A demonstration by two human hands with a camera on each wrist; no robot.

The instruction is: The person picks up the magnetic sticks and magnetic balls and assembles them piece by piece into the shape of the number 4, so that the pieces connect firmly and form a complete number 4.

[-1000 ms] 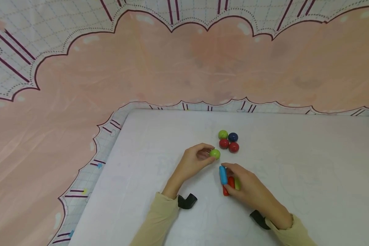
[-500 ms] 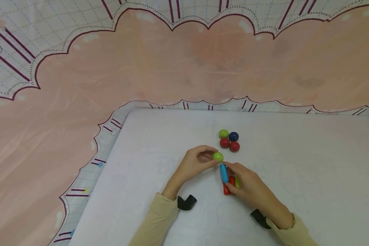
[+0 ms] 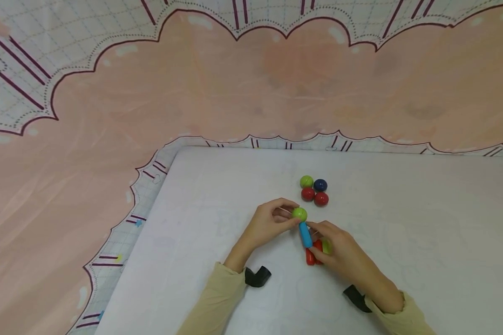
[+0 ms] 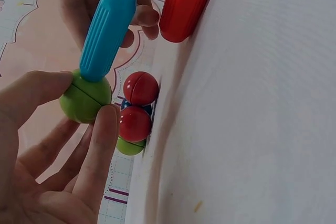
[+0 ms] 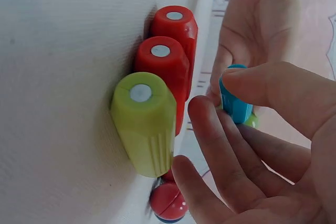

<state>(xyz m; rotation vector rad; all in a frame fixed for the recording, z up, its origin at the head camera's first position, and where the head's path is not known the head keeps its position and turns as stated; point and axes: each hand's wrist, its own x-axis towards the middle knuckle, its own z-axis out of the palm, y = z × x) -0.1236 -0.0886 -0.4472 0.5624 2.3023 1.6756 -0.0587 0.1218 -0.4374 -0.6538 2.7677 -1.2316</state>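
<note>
Pinching a green ball (image 3: 299,214) between thumb and fingertips of the left hand (image 3: 272,218), apparently to leave the side towards the blue stick (image 3: 305,234) uncovered; gripping that stick between thumb and finger of the right hand (image 3: 337,249), near the end away from the ball, probably for the same reason, with the remaining fingers loosely spread rather than wrapped round. Meeting above the white table (image 3: 193,209), stick end against ball, raised likely to keep both clear of the pieces below. Lying side by side on the table, just beside the right hand: a red stick (image 5: 188,38), another red stick (image 5: 170,72) and a green stick (image 5: 147,129), lined up perhaps for tidiness and easy reach. Showing on the ends nearest the right wrist camera: pale discs (image 5: 140,93), possibly magnets. Resting beyond both hands in a close cluster, perhaps to discourage rolling: a second green ball (image 3: 306,181), a dark blue ball (image 3: 320,185) and two red balls (image 3: 321,199). Counting balls: five altogether, two green, two red, one dark blue, with one green in hand and four on the table. Counting sticks: four altogether, two red, one green, one blue, with only the blue in hand. Counting discs: three in sight, one per lying stick.
</note>
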